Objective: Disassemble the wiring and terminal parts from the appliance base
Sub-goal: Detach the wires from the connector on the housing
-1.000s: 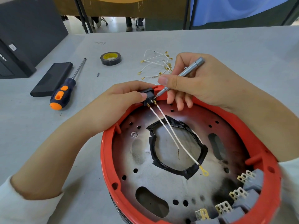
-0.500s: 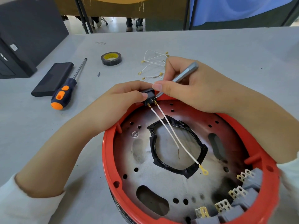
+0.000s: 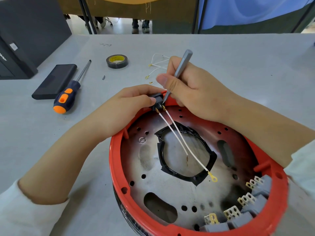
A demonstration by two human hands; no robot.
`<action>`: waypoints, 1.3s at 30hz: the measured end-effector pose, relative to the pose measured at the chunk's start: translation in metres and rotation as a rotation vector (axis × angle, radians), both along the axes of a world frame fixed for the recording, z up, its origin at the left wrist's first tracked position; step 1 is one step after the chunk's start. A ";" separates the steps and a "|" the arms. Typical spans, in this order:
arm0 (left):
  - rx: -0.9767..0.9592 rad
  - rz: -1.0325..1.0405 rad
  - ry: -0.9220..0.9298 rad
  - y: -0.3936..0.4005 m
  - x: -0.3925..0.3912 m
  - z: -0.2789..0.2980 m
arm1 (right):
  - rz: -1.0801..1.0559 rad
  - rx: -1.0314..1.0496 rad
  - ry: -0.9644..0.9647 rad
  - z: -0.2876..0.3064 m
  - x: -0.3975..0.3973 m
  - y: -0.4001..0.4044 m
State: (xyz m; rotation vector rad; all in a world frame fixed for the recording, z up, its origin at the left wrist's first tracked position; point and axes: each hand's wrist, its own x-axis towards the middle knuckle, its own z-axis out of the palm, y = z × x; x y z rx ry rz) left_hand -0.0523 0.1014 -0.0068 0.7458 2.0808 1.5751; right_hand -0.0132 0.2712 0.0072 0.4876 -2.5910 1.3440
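Note:
The red appliance base (image 3: 117, 169) lies open side up in front of me, with a metal plate inside. My left hand (image 3: 129, 106) grips a small black switch block (image 3: 157, 101) at the base's far rim. Two white wires (image 3: 180, 138) run from its brass terminals down over the plate; one ends in a yellow ring lug (image 3: 213, 178). In my right hand (image 3: 192, 92) a slim grey screwdriver (image 3: 180, 67) stands almost upright, tip at the right side of the switch block. Grey terminal blocks (image 3: 252, 206) with brass clips line the near right rim.
Loose white wires with lugs (image 3: 156, 65) lie behind my hands. A roll of black tape (image 3: 117, 61), an orange-and-navy screwdriver (image 3: 68, 96), a small screw (image 3: 103, 77) and a flat black box (image 3: 54, 80) sit to the left. A dark case (image 3: 18, 53) stands at far left.
My right hand has tipped the grey screwdriver from a low slant to nearly upright, with its tip staying at the switch block. My left hand keeps its hold.

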 end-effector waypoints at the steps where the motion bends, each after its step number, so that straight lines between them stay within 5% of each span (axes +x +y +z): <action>1: 0.005 0.003 -0.011 0.000 0.000 0.000 | 0.017 -0.054 -0.025 -0.002 -0.002 -0.001; 6: 0.002 0.014 -0.010 0.000 0.000 0.000 | 0.009 -0.178 -0.073 -0.006 -0.010 -0.002; 39: 0.032 0.005 -0.072 -0.001 -0.001 -0.001 | -0.059 -0.051 -0.080 0.000 -0.019 -0.005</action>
